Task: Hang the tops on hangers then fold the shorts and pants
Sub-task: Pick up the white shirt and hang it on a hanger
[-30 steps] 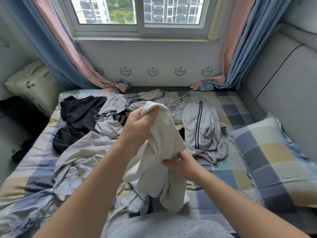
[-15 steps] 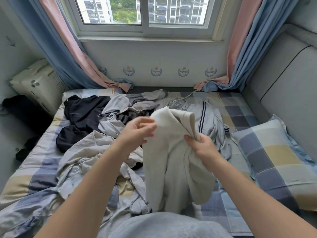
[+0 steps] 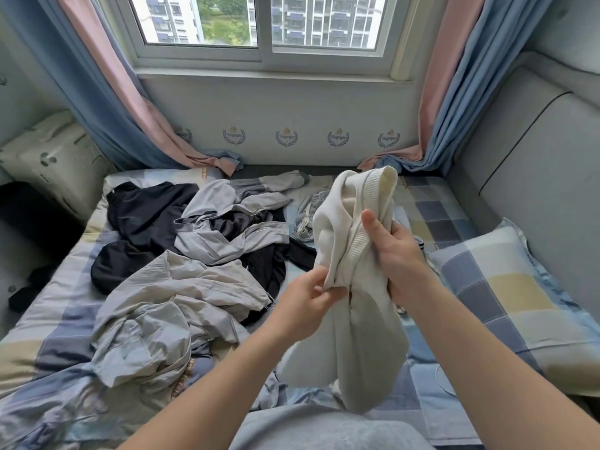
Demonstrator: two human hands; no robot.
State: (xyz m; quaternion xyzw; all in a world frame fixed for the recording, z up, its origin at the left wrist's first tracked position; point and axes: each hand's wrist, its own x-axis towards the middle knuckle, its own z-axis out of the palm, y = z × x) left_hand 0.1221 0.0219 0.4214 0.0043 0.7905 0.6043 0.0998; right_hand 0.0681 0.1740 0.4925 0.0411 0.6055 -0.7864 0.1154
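A bed (image 3: 435, 216) in a blue, grey and yellow checked sheet fills the floor. Behind its far edge, a wall with a row of crest emblems (image 3: 286, 137) rises to a window (image 3: 259, 27) of 2 panes. A pink and blue left curtain (image 3: 130, 102) and right curtain (image 3: 444, 102) drop to the bed's far corners. A checked pillow (image 3: 506, 287) lies on its right side beside a grey padded panel (image 3: 535, 164). A cream cushion (image 3: 55, 157) stands at its left edge.

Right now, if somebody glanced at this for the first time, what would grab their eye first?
First, the cream knit top held up mid-frame, with the left hand pinching its lower edge and the right hand gripping its ribbed band. Next, the heap of grey and black clothes sprawled across the bed to the left, and the checked pillow at the right edge.
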